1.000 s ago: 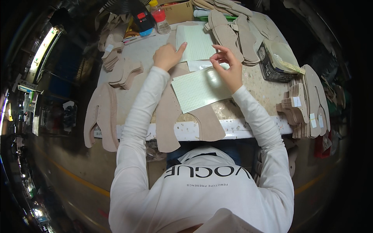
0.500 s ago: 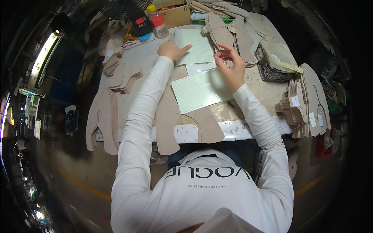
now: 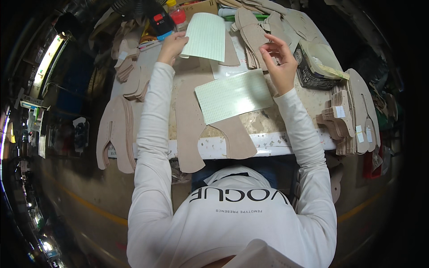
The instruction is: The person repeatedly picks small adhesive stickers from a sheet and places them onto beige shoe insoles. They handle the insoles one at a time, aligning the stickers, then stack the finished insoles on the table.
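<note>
My left hand (image 3: 172,48) grips the left edge of a pale green gridded sheet (image 3: 206,38), which is raised and slightly curved above the far part of the table. A second pale green gridded sheet (image 3: 234,96) lies across a large tan cut-out piece (image 3: 190,134) with two legs reaching past the table's near edge. My right hand (image 3: 281,62) hovers right of the sheets, near a stack of tan shaped pieces (image 3: 250,31). Its thumb and a finger are curled together; anything between them is too small to make out.
A dark box with a clear plastic liner (image 3: 313,67) stands at the right. Stacked tan pieces line the left edge (image 3: 118,129) and right edge (image 3: 357,111). At the back are a bottle with a yellow cap (image 3: 177,15), a black fan (image 3: 129,6) and a cardboard box (image 3: 201,7).
My left hand has moved left and away from me, lifting the far green sheet off the table. My right hand has shifted right and slightly away from me, its index finger straighter.
</note>
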